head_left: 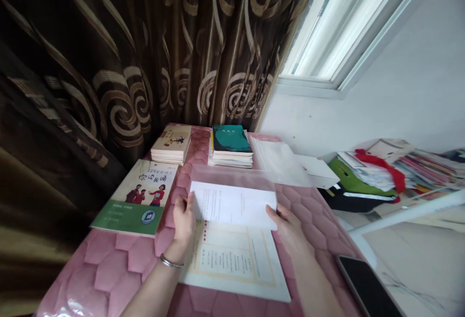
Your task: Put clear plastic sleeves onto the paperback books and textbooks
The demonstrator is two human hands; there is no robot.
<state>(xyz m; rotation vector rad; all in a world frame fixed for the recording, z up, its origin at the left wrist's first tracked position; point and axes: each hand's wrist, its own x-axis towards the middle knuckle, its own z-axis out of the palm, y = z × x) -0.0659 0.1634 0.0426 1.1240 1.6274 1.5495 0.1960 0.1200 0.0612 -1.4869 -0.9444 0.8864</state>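
An open book lies in front of me, its lower page (pixel 232 259) printed with text inside a yellowish frame. Above that page, a white printed leaf (pixel 232 204) is raised, and a clear plastic sheet (pixel 232 175) reaches past its far edge. My left hand (pixel 184 215) pinches the leaf's left edge between thumb and fingers; a silver bracelet is on that wrist. At the right edge, my right hand (pixel 285 220) grips the same leaf with the thumb on top. Whether the leaf sits inside the plastic, I cannot tell.
A green-and-white book (pixel 136 198) lies to the left. Farther back stand a stack of beige books (pixel 170 145) and a teal-topped stack (pixel 231 145). Clear plastic sheets (pixel 279 162) lie back right, a phone (pixel 366 285) front right. All rest on a pink quilted-pattern tabletop (pixel 123 263).
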